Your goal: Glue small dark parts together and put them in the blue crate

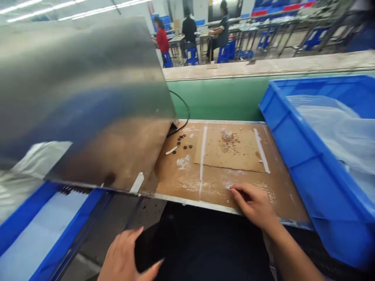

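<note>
Right hand (254, 203) flat, fingers together on the dusty board (190, 175) by the blue crate (293, 156), left hand (125, 255) loosely open, holding nothing, near lap; a sweep could scatter the dark buttons (183, 142).

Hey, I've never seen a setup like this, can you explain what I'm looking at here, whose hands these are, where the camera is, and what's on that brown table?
There is one picture, taken by a camera worn on a person's head, looking forward and down at their own two bare hands. No robot is involved.

The right hand rests on the near edge of a brown work surface, dusted with pale powder; whether it pinches anything is not visible. The left hand sits low, at the person's lap, touching dark fabric.

On the surface lie a cardboard sheet with crumbs on it and several small dark discs. A large shiny metal hood leans over the left side. A blue crate lined with clear plastic stands to the right, and another blue bin is at lower left. Other people work at benches far behind.
</note>
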The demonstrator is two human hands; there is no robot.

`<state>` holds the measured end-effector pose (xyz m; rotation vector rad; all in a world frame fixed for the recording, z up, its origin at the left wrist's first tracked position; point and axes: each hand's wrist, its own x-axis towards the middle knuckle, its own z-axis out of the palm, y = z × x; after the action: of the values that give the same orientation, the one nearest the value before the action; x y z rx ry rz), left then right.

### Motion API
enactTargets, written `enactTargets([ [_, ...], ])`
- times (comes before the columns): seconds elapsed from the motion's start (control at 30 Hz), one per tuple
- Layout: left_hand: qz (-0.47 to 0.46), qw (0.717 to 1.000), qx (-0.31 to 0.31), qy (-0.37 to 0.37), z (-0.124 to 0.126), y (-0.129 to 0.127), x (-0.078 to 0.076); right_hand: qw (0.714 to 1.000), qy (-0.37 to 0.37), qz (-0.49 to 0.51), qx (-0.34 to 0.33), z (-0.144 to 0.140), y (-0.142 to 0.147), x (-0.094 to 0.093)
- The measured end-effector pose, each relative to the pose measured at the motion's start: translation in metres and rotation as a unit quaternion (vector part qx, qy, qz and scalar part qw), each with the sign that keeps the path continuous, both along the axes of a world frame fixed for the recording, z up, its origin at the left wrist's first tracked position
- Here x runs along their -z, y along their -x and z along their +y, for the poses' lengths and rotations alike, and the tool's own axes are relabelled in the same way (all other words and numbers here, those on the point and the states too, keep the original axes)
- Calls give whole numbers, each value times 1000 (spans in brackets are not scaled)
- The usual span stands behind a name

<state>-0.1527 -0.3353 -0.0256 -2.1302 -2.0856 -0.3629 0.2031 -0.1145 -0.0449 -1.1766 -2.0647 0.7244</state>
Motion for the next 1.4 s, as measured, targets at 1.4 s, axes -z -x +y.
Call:
enactTargets([
  [1.4, -271, 853, -153, 419, -60, 62, 64, 999, -39, -32, 14, 1, 1, -6],
])
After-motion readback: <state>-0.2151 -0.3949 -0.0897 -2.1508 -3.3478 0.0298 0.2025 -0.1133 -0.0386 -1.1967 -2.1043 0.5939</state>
